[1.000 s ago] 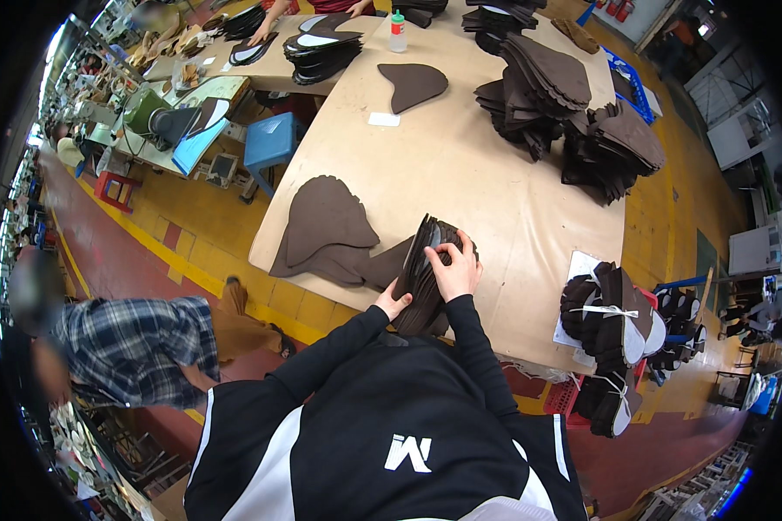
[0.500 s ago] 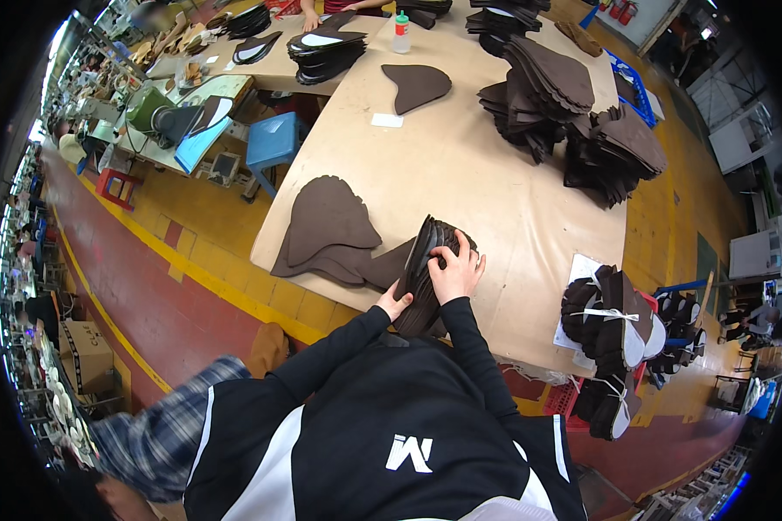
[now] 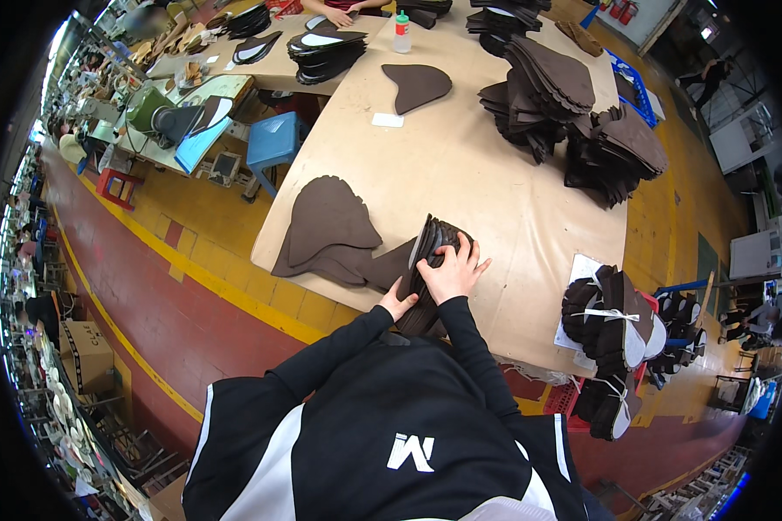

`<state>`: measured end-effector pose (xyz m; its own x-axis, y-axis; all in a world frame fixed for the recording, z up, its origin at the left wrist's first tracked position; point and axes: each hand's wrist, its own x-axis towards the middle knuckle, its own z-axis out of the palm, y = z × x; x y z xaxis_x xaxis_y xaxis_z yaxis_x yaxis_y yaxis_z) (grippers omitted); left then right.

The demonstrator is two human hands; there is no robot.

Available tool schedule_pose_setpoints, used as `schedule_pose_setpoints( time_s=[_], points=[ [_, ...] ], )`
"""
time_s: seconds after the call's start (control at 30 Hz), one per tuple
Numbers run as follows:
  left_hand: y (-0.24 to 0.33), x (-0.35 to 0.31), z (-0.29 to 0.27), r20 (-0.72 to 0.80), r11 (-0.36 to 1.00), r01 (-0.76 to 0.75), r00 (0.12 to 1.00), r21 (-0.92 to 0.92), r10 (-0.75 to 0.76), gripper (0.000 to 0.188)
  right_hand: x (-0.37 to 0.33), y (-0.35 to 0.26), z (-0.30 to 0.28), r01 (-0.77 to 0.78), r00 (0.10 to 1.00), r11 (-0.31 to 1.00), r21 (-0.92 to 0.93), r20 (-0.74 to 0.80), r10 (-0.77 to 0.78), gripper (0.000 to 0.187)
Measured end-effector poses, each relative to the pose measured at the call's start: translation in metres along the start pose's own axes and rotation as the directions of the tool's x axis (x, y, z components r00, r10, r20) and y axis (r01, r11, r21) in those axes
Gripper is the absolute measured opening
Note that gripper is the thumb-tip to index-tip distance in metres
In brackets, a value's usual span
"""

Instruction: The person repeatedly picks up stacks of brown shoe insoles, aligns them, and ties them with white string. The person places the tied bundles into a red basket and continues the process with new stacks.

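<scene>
A thick stack of dark brown cut leather-like pieces (image 3: 423, 318) stands on edge at the table's front, its layers fanned. My left hand (image 3: 397, 303) grips the stack's near left side, thumb up along it and the other fingers mostly hidden. My right hand (image 3: 452, 273) lies over the right side, its thumb reaching across to the layer edges and its fingers bent onto the top. To the left, several flat brown pieces (image 3: 330, 221) overlap one another, and one strip of them runs up against the stack.
Piles of brown pieces (image 3: 547, 82) fill the table's far right. A single piece (image 3: 417, 85), a white card (image 3: 387, 120) and a bottle (image 3: 401, 35) lie farther back. Tied bundles (image 3: 615, 317) sit at the right edge. A blue stool (image 3: 272, 143) stands left; another person's hands (image 3: 341, 17) are at the back.
My right thumb has shifted left and down across the layer edges, and its fingers have spread. Plaid-clothed legs at the lower left have gone. The other person's hands have come together.
</scene>
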<state>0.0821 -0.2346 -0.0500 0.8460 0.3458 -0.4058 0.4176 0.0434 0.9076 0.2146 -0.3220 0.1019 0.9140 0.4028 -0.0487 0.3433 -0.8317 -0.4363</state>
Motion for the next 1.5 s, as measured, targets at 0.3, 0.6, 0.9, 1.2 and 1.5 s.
schedule_pose_setpoints(
  time_s=[0.3,0.6,0.9,1.2,1.5],
  points=[
    [0.048,-0.010,0.007,0.035,0.986,0.115,0.992,0.120,-0.120,0.113,-0.021,0.017,0.001,-0.212,0.960,0.908,0.361,-0.096,0.262,0.102],
    [0.088,-0.002,0.019,0.179,0.811,0.222,0.912,0.542,-0.369,0.125,-0.033,0.055,0.035,-0.299,0.898,0.435,0.849,0.095,0.430,0.111],
    [0.099,0.023,-0.027,0.267,0.891,0.454,0.857,0.010,-0.440,0.072,-0.046,0.125,-0.013,-0.189,0.816,0.034,0.981,0.138,0.561,0.100],
    [0.132,0.045,-0.084,0.607,0.628,0.775,0.532,-0.069,-0.590,0.056,-0.078,0.152,-0.145,-0.478,0.812,0.845,0.239,-0.247,0.529,0.102],
    [0.041,0.088,-0.066,-0.056,0.546,0.156,0.979,0.823,-0.196,0.080,-0.050,0.205,0.049,-0.482,0.820,0.785,-0.388,0.115,0.560,0.098]
  ],
)
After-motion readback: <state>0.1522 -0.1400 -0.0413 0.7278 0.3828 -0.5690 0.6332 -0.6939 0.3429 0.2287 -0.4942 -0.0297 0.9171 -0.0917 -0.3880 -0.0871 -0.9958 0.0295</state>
